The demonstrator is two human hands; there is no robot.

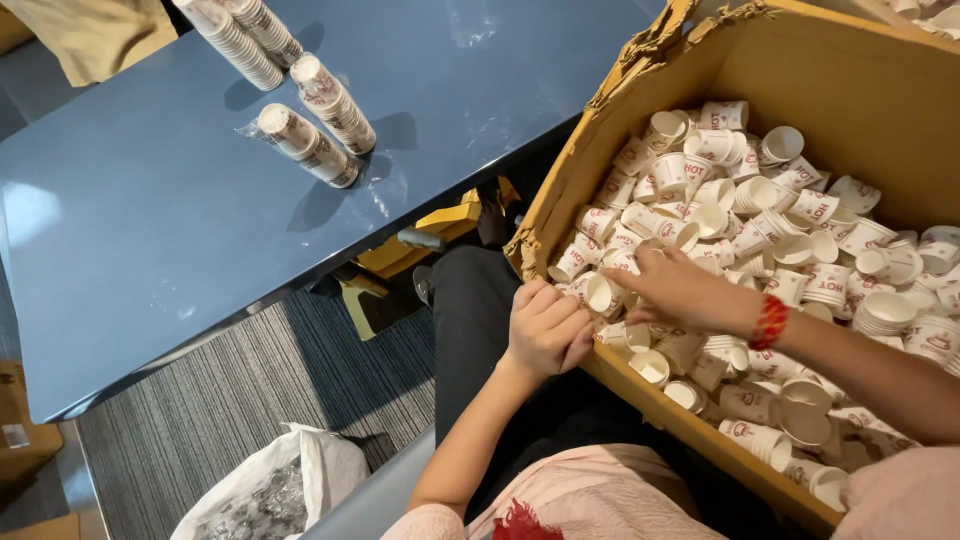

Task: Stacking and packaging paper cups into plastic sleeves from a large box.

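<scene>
Head view. A large cardboard box (640, 140) is sitting at the person's right side, its torn near corner leaning against the lap, and it is serving here as the landmark. Inside it, loose paper cups (790, 230) — small, white, with red print — are lying in a jumbled heap, some nested in short stacks.

The left hand (548, 328) is resting at the box's near wall, just outside the torn corner, with fingers curled together around a short stack of cups (600, 293) whose open mouth is pointing into the box. The right hand (682, 290) is reaching over the near wall into the box, palm down and fingers spread loosely over the heap, fingertips touching cups close to the held stack; whether it is pinching a cup cannot be told. A red beaded bracelet (770, 321) is circling the right wrist.

Left of the box, a blue table (150, 220) is carrying three long stacks of cups (320, 120), well apart from the box — one of them wrapped in clear film. Below the table, on striped carpet, a white plastic bag (275, 490) is lying open.
</scene>
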